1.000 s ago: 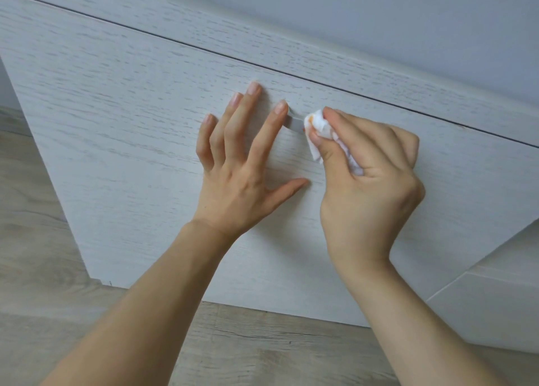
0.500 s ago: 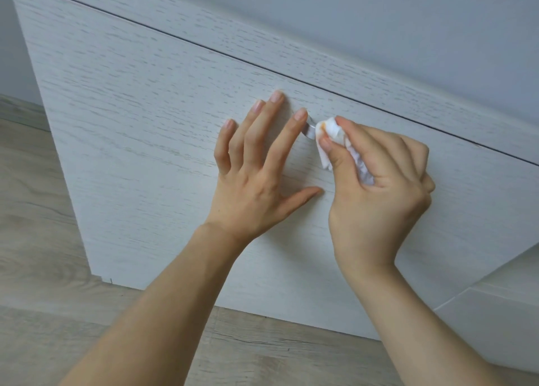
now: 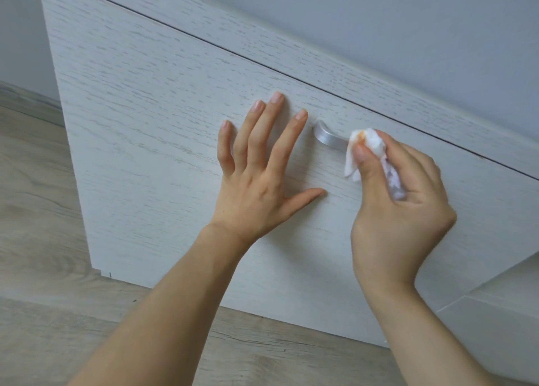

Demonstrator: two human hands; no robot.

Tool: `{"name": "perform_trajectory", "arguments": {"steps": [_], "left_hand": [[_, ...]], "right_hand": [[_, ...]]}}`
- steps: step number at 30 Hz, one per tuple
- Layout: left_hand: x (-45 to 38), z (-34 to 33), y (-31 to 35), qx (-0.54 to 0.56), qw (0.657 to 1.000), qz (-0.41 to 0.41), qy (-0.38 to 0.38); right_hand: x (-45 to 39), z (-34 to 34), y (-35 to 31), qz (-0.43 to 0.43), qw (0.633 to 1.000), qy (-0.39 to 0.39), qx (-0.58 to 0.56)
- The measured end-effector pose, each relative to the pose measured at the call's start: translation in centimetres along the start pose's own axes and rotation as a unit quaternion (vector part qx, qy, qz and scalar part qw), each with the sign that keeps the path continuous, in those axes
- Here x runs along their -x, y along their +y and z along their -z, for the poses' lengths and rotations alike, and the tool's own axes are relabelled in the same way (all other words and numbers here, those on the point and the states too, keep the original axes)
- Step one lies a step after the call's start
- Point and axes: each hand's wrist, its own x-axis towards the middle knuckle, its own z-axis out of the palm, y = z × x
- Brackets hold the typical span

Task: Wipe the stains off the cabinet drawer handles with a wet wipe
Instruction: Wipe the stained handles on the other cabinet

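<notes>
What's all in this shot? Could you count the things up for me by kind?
Hands: 2, the left hand flat on the drawer front, the right hand pinching the wipe
Wet wipes: 1, a white wet wipe with an orange stain
Handles: 1, a silver handle
Drawer fronts: 1, a pale wood-grain drawer front
Total: 5

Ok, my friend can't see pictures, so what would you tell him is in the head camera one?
A person's right hand presses a crumpled wet wipe, marked with an orange stain, against a silver drawer handle. Their left hand rests flat with spread fingers on the pale wood-grain drawer front, above a wooden floor.
</notes>
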Motion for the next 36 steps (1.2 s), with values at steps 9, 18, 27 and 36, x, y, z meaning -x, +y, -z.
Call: {"name": "perform_trajectory", "arguments": {"steps": [9, 18, 27, 36], "left_hand": [[0.1, -0.3, -0.1, 0.005, 1.000, 0.003, 0.011], [0.2, -0.3, -0.1, 0.000, 1.000, 0.001, 0.010], [0.2, -0.9, -0.1, 0.008, 0.999, 0.008, 0.038], [0.1, -1.1, 0.0, 0.023, 0.998, 0.019, 0.056]], "right_hand": [[0.2, -2.1, -0.2, 0.065, 0.998, 0.011, -0.017], [0.2, -1.0, -0.7, -0.007, 1.000, 0.006, -0.013], [-0.4, -3.2, -3.7, -0.040, 0.996, -0.004, 0.084], [-0.6, -4.9, -4.6, -0.073, 0.994, 0.016, 0.081]]}}
